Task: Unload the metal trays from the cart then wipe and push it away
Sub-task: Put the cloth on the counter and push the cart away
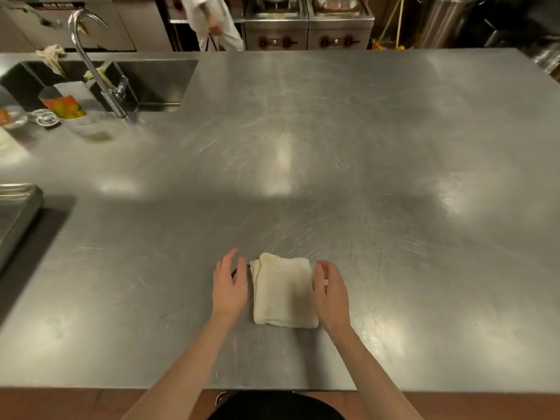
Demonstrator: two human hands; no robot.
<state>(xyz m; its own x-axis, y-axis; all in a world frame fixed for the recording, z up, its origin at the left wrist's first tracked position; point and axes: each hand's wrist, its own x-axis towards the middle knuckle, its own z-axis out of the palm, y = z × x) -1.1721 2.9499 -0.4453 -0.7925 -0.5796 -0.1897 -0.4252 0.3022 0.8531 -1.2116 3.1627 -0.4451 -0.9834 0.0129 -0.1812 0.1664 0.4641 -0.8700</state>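
Observation:
A folded cream cloth (283,291) lies flat on the steel counter (363,165) near its front edge. My left hand (230,283) hovers just left of the cloth with fingers straight, holding nothing. My right hand (330,292) is at the cloth's right edge, fingers relaxed and slightly bent, and may touch the edge. A stack of metal trays (15,213) shows at the far left edge of the view. No cart is visible.
A sink (157,83) with a curved tap (91,56) sits at the back left, with a labelled container (63,104) and small dishes beside it. A person in white stands beyond the counter by steel appliances (306,28).

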